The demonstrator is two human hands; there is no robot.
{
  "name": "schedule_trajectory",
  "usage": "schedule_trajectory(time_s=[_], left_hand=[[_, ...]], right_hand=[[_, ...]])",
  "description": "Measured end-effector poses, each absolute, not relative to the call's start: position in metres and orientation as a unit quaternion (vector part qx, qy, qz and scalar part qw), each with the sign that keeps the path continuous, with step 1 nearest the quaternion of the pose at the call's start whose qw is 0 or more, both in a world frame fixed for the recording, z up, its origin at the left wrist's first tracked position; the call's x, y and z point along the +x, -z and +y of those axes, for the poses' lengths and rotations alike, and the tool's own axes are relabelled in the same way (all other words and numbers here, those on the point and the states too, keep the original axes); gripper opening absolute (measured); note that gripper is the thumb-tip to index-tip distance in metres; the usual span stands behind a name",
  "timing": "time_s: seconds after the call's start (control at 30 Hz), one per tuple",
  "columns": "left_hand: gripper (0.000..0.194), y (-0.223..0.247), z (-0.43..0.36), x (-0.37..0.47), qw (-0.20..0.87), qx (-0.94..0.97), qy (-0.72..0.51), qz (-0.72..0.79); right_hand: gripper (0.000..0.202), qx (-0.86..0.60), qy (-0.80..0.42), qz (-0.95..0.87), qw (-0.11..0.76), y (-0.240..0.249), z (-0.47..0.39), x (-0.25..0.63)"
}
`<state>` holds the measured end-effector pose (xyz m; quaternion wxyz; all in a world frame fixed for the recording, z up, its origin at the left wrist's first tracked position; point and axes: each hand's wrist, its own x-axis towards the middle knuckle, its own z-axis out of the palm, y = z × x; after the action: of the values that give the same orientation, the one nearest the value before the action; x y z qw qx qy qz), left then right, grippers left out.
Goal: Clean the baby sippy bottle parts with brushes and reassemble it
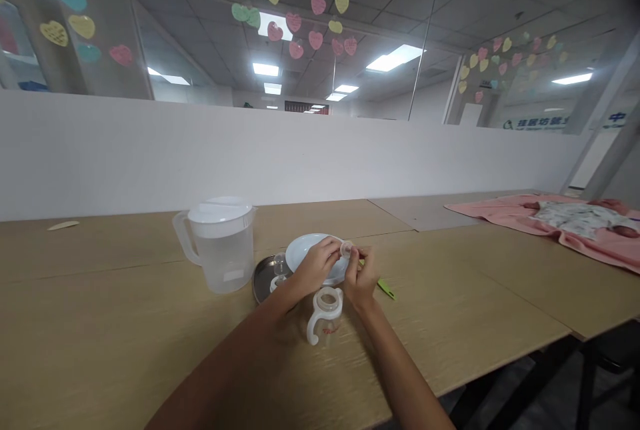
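Observation:
Over a white plate (300,247), my left hand (315,265) and my right hand (362,277) meet, fingers closed on a small translucent bottle nipple (346,249). Below them a clear baby bottle (327,320) stands upright and uncapped, with a white two-handled holder around its neck. Left of the plate, a metal tray (261,281) holds a clear dome cap (280,263) and a white collar ring (277,282), partly hidden by my left arm. A green handle (386,289) sticks out beyond my right hand; its other end is hidden.
A lidded plastic pitcher (225,247) stands left of the tray. A flat pale strip (63,225) lies at the far left. On the right, a pink blanket (500,210) bears a baby doll in patterned clothes (570,218). A white wall (300,157) backs the table.

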<state>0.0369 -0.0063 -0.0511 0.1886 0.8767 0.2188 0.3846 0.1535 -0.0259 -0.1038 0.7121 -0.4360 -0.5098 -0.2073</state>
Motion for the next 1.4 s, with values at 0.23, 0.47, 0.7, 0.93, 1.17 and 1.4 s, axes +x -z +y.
schedule_trajectory(time_s=[0.23, 0.47, 0.7, 0.93, 1.17, 1.4], left_hand=[[0.03, 0.048, -0.008, 0.034, 0.093, 0.916, -0.346, 0.182], [0.032, 0.042, -0.009, 0.033, 0.086, 0.91, -0.352, 0.2], [0.027, 0.037, -0.001, 0.024, 0.101, 0.89, -0.362, 0.259], [0.027, 0.048, 0.017, 0.019, 0.071, 0.885, -0.318, 0.333], [0.024, 0.068, 0.03, 0.018, 0.056, 0.898, -0.2, 0.389], [0.022, 0.074, 0.036, 0.015, 0.074, 0.877, -0.16, 0.447]], right_hand=[[0.015, -0.348, 0.248, -0.433, 0.794, 0.087, -0.044, 0.155], [0.015, -0.27, 0.319, -0.388, 0.822, 0.057, -0.067, 0.156], [0.016, -0.218, 0.336, -0.245, 0.883, 0.012, -0.097, 0.161], [0.023, -0.357, 0.102, -0.294, 0.881, 0.039, -0.041, 0.189], [0.039, -0.521, -0.003, -0.368, 0.77, 0.105, 0.016, 0.195], [0.04, -0.576, 0.02, -0.425, 0.698, 0.12, 0.019, 0.193]])
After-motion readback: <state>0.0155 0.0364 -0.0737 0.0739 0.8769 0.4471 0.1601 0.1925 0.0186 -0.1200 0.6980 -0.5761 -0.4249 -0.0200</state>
